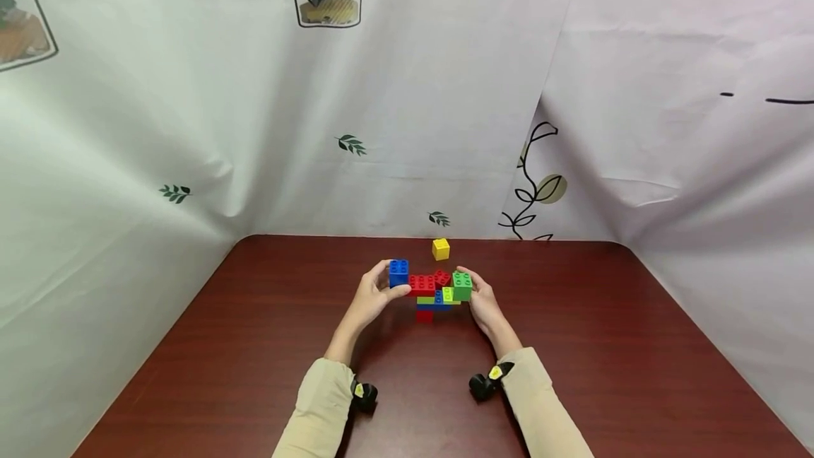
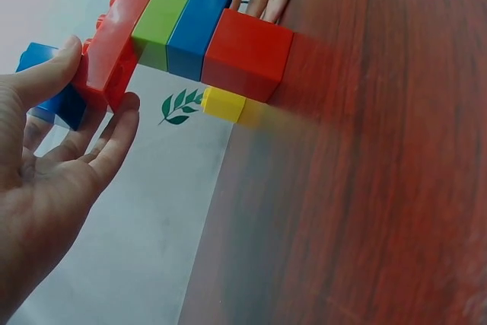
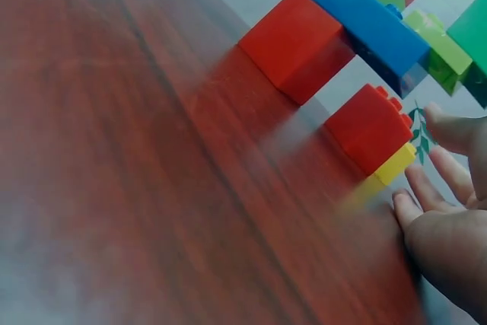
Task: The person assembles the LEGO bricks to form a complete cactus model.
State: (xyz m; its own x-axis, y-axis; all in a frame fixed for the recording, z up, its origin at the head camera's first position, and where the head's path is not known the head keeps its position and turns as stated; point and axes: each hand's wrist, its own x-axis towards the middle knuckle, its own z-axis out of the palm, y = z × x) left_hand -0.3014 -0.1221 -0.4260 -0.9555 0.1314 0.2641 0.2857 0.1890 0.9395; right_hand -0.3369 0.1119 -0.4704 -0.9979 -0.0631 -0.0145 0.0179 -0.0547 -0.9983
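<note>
A joined structure of toy building bricks stands on its red bottom brick (image 1: pixel 425 316), with a blue brick (image 2: pixel 204 17) and a lime brick (image 2: pixel 161 30) stacked above it. A long red brick (image 1: pixel 421 284) juts out to the left and carries a blue brick (image 1: pixel 398 273) at its end. My left hand (image 1: pixel 372 295) pinches that end, thumb in front and fingers behind. On the right side sit a small lime brick (image 3: pixel 437 47) and a green brick (image 1: pixel 462 286). My right hand (image 1: pixel 488 308) is against the green brick, one fingertip behind it; whether it grips is partly hidden.
Behind the structure, a loose red brick (image 3: pixel 370 129) rests on the brown table (image 1: pixel 254 345). A yellow brick (image 1: pixel 441 249) sits near the table's far edge. Light printed cloth (image 1: pixel 432 90) hangs around the back and sides. Black wrist cameras (image 1: pixel 364 397) are strapped over the sleeves.
</note>
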